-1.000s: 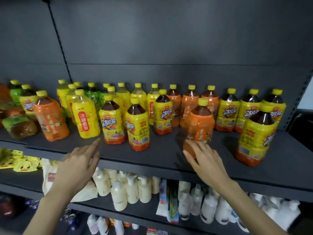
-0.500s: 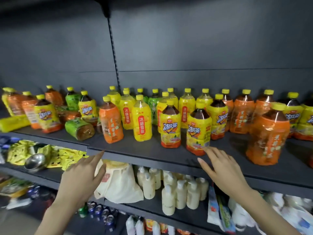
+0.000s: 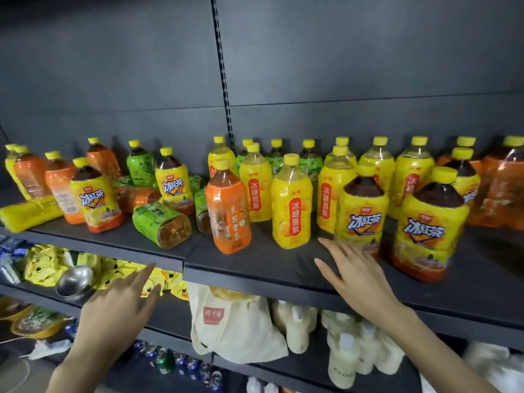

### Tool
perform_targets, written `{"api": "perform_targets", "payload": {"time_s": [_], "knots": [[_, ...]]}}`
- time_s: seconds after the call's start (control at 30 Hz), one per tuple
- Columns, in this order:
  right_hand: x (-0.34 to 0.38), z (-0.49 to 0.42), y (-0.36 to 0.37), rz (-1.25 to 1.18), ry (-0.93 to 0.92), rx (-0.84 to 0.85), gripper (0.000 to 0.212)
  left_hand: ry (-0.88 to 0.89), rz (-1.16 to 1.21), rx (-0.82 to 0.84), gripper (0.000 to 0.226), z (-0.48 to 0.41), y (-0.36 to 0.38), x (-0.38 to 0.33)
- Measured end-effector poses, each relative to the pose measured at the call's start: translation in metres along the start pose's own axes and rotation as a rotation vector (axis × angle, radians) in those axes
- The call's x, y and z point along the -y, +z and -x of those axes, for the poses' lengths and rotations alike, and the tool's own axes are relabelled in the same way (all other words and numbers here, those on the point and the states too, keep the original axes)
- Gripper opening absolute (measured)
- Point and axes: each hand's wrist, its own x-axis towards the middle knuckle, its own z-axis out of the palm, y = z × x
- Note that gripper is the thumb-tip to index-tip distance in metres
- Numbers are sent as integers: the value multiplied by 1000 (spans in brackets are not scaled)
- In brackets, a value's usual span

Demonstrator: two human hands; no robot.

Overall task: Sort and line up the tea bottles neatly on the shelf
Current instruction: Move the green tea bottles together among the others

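Head view: both hands are empty with fingers spread, the left hand (image 3: 119, 304) below the shelf (image 3: 255, 268) edge, the right hand (image 3: 357, 276) just beside an iced-tea bottle (image 3: 361, 219). The tea bottles (image 3: 292, 205) crowd the shelf, some toppled like the green bottle (image 3: 161, 225); a hasty sweep could tip neighbours or roll one off.

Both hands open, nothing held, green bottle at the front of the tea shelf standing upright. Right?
Not quite. The green bottle at the front of the shelf lies on its side, base toward the camera; the head view shows it. The left hand and right hand are open and hold nothing.
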Motion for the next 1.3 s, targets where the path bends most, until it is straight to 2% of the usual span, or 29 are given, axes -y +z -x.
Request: {"api": "perform_targets", "payload": {"time_s": [0.3,0.4,0.57,0.8,1.0,1.2,1.3], "knots": [[77,-36,44,-21,18,43,50,12,62,26,49,-53,37,85],[106,-46,55,-2,50,52,46,71,72,17,50,-73,48,113],[163,-55,78,29,123,82,52,138,121,-13,49,-101,59,163],[258,-74,107,23,204,142,54,331,105,-52,43,-139,88,242],[311,-124,113,-41,170,131,48,424,117,-177,38,-178,92,239],[315,-181,128,-16,144,206,55,422,217,-123,21,-214,120,218],[312,-202,137,-6,109,277,61,403,266,-60,24,-229,133,209]]}}
